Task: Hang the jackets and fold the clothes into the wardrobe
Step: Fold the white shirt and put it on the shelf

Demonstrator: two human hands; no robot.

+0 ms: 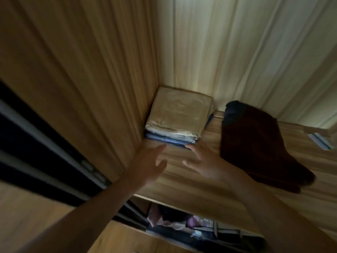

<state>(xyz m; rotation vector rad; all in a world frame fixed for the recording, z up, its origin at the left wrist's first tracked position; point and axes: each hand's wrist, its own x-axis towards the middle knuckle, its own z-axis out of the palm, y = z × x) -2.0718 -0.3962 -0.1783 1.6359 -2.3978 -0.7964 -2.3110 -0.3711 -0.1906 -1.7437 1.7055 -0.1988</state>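
A stack of folded clothes (177, 115), beige on top with white and blue layers beneath, sits in the back left corner of a wooden wardrobe shelf (191, 181). A dark brown folded garment (259, 145) lies to its right, with a dark blue piece under its far end. My left hand (148, 165) hovers open just in front of the stack, fingers apart. My right hand (204, 161) is open too, its fingertips touching the stack's bottom front edge. Neither hand holds anything.
The wardrobe's wooden side wall (87, 88) rises on the left, the pale back wall (255, 52) behind. A dark sliding-door track (54, 152) runs along the left. Below the shelf, a lower compartment (191, 225) holds mixed clothes.
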